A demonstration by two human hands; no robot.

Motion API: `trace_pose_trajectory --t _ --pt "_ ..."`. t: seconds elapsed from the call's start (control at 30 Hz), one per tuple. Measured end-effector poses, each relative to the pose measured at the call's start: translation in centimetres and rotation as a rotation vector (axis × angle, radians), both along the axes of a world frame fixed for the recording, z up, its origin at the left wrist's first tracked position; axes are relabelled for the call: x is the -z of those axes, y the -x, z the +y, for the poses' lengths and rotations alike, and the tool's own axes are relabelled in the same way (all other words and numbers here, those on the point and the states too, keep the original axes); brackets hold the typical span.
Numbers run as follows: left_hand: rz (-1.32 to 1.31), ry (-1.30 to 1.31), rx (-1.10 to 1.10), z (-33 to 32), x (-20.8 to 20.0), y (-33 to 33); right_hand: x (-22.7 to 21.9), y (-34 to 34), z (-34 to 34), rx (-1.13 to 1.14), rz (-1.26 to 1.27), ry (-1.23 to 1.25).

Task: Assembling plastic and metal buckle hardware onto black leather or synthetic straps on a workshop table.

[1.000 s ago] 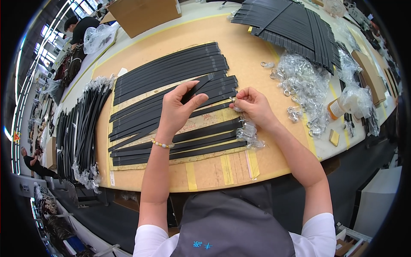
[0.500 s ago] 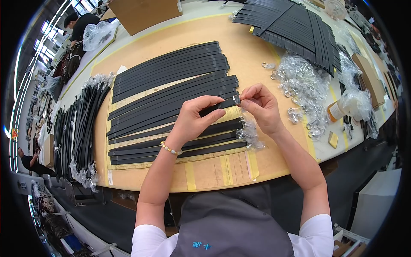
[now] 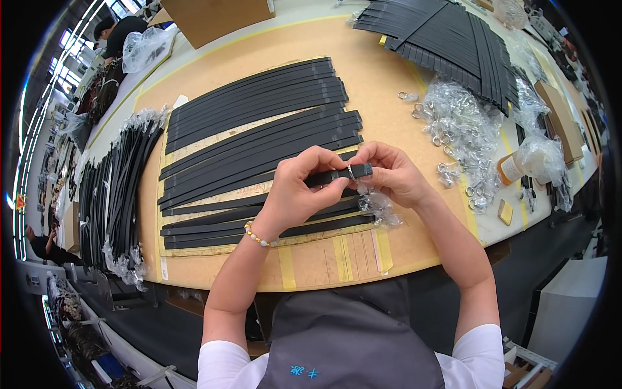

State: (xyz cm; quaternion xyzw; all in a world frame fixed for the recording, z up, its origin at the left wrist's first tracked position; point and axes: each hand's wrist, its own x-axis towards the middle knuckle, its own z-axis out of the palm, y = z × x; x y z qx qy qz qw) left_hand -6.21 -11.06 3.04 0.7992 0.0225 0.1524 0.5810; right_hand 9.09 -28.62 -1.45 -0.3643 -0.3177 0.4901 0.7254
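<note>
My left hand [image 3: 299,185] is closed on a flat black strap [image 3: 328,176], pinching it near its end between thumb and fingers. A small silver metal ring [image 3: 350,172] sits around the strap, with the strap's tip sticking out past it. At that same end my right hand [image 3: 396,176] is closed, its fingers pinching at the ring. Below the hands, several black straps [image 3: 259,146] lie side by side in rows on a yellowish board. Several ring ends in clear plastic wrap [image 3: 382,209] lie at the right ends of the nearest straps.
To the right lies a heap of plastic-wrapped metal rings [image 3: 461,129], beside an orange-and-white container [image 3: 510,170] and a yellow block [image 3: 505,212]. A stack of black straps [image 3: 447,48] lies at the far right. Bundled straps [image 3: 120,188] hang at the left; a cardboard box [image 3: 217,19] stands behind.
The strap's end now pokes through the ring, where earlier the ring was at its tip. Both hands have come slightly nearer to me and closer together.
</note>
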Motion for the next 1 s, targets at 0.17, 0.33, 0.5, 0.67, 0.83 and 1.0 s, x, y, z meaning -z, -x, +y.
trace_pose_trajectory --t 0.17,0.33,0.5,0.67,0.83,1.0 --pt "-0.062 -0.015 -0.008 -0.8 -1.1 0.5 0.4 -0.2 -0.4 -0.109 0.162 -0.034" --pt "-0.118 -0.169 0.014 -1.4 -1.9 0.7 -0.1 0.2 -0.5 -0.135 0.134 -0.032" --pt "-0.194 -0.216 -0.008 -1.7 -0.7 0.7 -2.2 0.6 -0.9 -0.155 0.110 0.066" --pt "-0.170 -0.554 0.040 -1.4 -0.4 0.7 -3.1 1.7 -1.4 -0.047 -0.116 0.342" --pt "-0.132 -0.515 0.044 -2.0 0.5 0.4 -2.3 2.5 -1.0 0.058 -0.262 0.381" --pt "-0.099 -0.383 -0.006 -2.4 0.1 0.2 -2.1 2.1 -1.1 0.046 -0.200 0.404"
